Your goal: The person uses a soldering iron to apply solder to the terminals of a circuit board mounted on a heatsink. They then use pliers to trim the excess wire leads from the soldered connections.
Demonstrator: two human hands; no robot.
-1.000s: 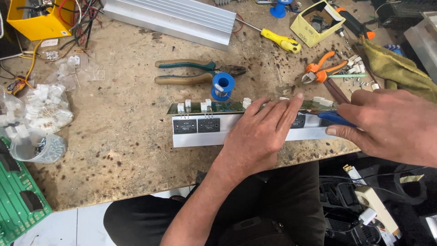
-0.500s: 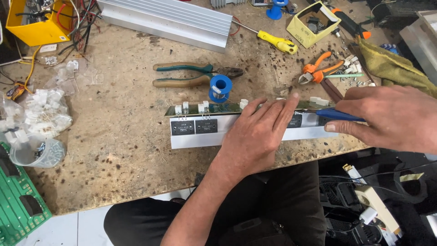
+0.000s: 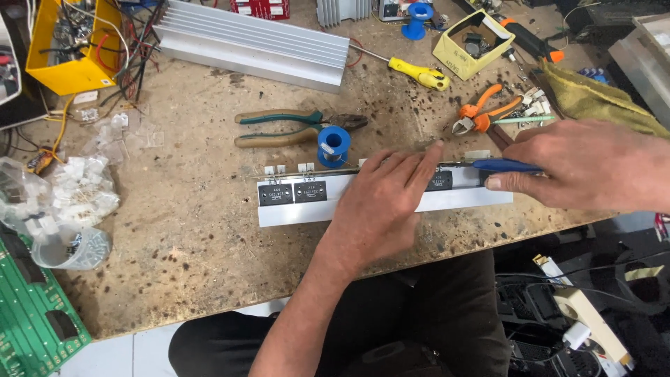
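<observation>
A white angle bar (image 3: 300,209) with several black square components lies along the front of the worn table. My left hand (image 3: 384,206) rests flat on its middle, fingers spread, pressing it down. My right hand (image 3: 586,164) grips a blue-handled tool (image 3: 506,165) whose tip points left along the bar's top edge, near my left fingertips. A blue solder spool (image 3: 333,144) stands just behind the bar.
Green-handled pliers (image 3: 293,127), a yellow screwdriver (image 3: 417,72), orange cutters (image 3: 481,115), a ribbed aluminium heat sink (image 3: 251,45), a yellow box (image 3: 66,49) of wires, a bag of white parts (image 3: 77,188), a green circuit board (image 3: 31,321).
My right hand with the blue tool has shifted slightly left along the bar. My left hand stays pressed on the bar.
</observation>
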